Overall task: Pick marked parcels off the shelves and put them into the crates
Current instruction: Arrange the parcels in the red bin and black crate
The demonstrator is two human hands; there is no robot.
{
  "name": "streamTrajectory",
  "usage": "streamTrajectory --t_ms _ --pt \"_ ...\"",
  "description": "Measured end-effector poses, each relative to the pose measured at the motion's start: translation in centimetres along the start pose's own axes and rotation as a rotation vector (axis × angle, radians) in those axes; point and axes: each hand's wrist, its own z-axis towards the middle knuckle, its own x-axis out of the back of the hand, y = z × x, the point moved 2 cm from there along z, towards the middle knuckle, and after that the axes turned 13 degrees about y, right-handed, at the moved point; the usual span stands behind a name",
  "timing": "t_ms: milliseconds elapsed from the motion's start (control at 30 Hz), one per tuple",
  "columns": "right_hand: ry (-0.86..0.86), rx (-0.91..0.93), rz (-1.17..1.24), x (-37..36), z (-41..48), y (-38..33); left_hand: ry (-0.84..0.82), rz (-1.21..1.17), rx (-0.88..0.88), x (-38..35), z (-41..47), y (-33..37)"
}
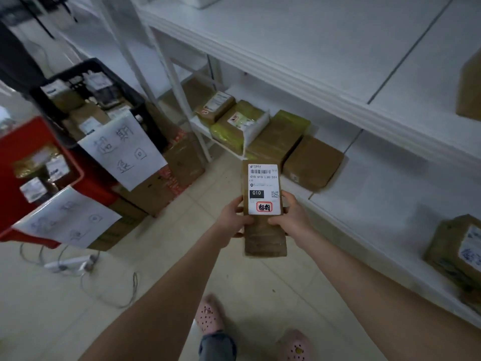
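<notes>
Above the floor (169, 277), 2 hands (left hand (231, 220), right hand (292, 217)) tight around parcel (264, 188), lengthwise forward.

Brown parcel (264, 230) with white label (264, 188) bearing a red-outlined stamp; red crate (15, 152), black crate (122, 84), white shelves (338, 74), pink perforated shoes (209, 315).

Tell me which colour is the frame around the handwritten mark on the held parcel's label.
Red frame on the label; head view shows it.
</notes>
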Motion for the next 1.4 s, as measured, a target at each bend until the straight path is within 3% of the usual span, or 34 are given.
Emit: streamTrajectory --t_ms 367,633,867,1133,1400 --pt "-0.094 0.126 -0.101 -21.7 -2.0 -13.3 0.113 -0.186 0.073 22.7 6.0 -2.9" --pt "-0.241 0.226 -0.117 -36.8 -5.6 -21.8 0.333 -0.322 0.098 39.4 8.6 -5.2" --pt "-0.344 0.27 -0.114 -47.3 -6.0 -27.7 0.468 -0.517 0.042 48.0 11.5 -5.6" --pt "-0.53 0.187 -0.051 -60.2 -2.8 -35.5 0.484 -0.545 0.129 60.1 17.8 -4.0" --pt "-0.638 0.225 -0.151 -67.9 -1.0 -40.2 0.599 -0.623 0.206 66.1 22.5 -5.3"
